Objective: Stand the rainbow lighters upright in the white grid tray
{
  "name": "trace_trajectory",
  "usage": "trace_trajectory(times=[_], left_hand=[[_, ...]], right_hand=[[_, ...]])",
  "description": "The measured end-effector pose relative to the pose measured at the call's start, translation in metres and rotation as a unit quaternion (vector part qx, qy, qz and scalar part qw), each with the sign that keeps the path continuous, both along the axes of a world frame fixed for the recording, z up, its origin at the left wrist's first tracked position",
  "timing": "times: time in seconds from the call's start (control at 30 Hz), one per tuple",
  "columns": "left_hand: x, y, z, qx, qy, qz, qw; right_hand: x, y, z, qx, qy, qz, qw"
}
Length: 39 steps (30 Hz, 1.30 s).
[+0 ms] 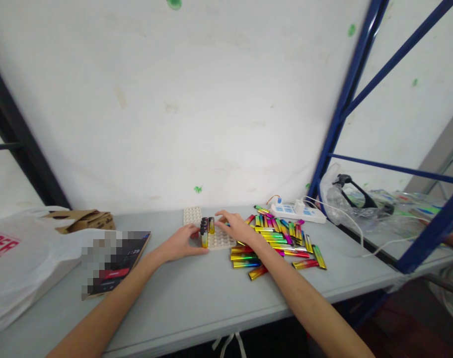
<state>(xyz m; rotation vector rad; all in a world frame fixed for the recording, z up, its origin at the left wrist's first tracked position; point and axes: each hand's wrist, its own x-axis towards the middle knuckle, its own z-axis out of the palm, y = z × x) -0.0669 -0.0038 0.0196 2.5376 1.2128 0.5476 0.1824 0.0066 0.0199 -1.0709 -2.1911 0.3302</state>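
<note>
Several lighters (204, 236) with black tops and shiny coloured bodies stand upright at the left end of a pale tray with holes (222, 240). Around that end curves my left hand (180, 243), its thumb in front and its fingers behind, apart from each other; whether it touches the lighters or the tray is unclear. One gold lighter (211, 225) stands a little to the right of the others. Just right of it is my right hand (236, 227), fingers apart with no object visible in them. My right forearm partly covers a loose pile of colourful shiny lighters (276, 238).
Another pale holed tray (192, 216) lies behind, near the wall. A white power strip (299, 213) with cables is at the back right. To the left are a phone-like screen (118, 268), a white plastic bag (29, 268) and cardboard (85, 220). Blue shelf posts (341, 114) rise on the right.
</note>
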Motion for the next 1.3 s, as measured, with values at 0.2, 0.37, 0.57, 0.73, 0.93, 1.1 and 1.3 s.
trace_trajectory(times=[0.2, 0.37, 0.57, 0.73, 0.93, 1.1, 1.3], left_hand=[[0.0, 0.001, 0.0, 0.003, 0.005, 0.0, 1.0], [0.0, 0.001, 0.001, -0.001, 0.013, 0.008, 1.0], [-0.001, 0.002, 0.0, -0.007, 0.004, 0.005, 1.0], [-0.001, 0.002, 0.001, -0.003, 0.011, -0.009, 1.0], [-0.001, 0.001, 0.0, -0.029, -0.01, 0.0, 1.0], [-0.002, 0.002, -0.001, -0.016, -0.008, 0.011, 1.0], [-0.001, 0.0, -0.001, -0.009, -0.017, 0.015, 1.0]], right_hand=[[0.035, 0.017, -0.004, 0.014, -0.088, -0.136, 0.987], [0.032, 0.029, -0.01, -0.044, -0.116, -0.116, 0.985], [0.032, 0.034, -0.012, -0.026, -0.118, -0.119, 0.985], [0.038, 0.03, -0.008, -0.06, 0.116, -0.119, 0.984], [0.034, 0.016, 0.005, -0.094, 0.276, -0.07, 0.954], [0.027, 0.01, 0.01, -0.083, 0.3, -0.099, 0.945], [0.012, -0.005, 0.013, -0.162, 0.371, 0.044, 0.914]])
